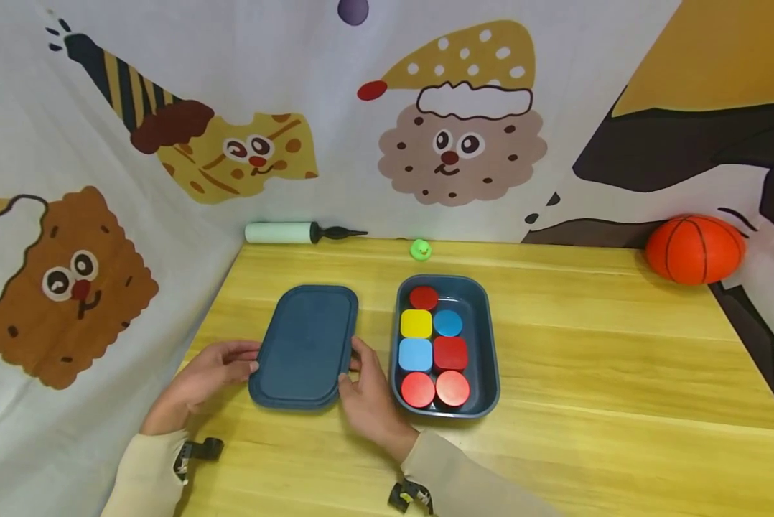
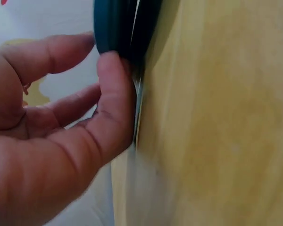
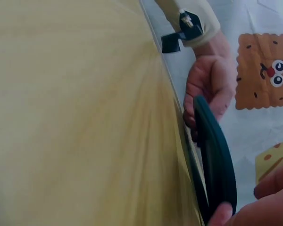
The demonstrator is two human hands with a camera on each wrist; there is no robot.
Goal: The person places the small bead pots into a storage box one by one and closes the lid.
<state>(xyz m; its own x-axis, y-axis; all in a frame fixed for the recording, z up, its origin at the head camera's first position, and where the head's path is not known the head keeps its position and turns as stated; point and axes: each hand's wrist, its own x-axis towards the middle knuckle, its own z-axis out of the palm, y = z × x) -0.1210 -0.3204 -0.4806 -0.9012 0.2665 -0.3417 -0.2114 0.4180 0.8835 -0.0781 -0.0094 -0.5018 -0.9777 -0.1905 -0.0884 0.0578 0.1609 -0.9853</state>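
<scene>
A dark blue, rounded rectangular lid (image 1: pixel 306 348) is over the left part of the table, between the two hands. At its left edge my left hand (image 1: pixel 207 375) pinches the rim; the left wrist view shows the thumb and a finger on either side of the lid's edge (image 2: pixel 114 26). My right hand (image 1: pixel 375 398) grips the opposite edge, thumb above. In the right wrist view the lid (image 3: pixel 216 155) stands a little off the tabletop. Right of it sits a dark blue box (image 1: pixel 490 345), uncovered, holding several round and square pieces in red, yellow and blue.
A pale green hand pump (image 1: pixel 280 233) lies along the table's back edge, with a small green duck (image 1: pixel 421 250) to its right. An orange toy basketball (image 1: pixel 695 249) rests at the back right corner. Printed cloth (image 1: pixel 342 194) hangs behind the wooden table (image 1: pixel 587 345).
</scene>
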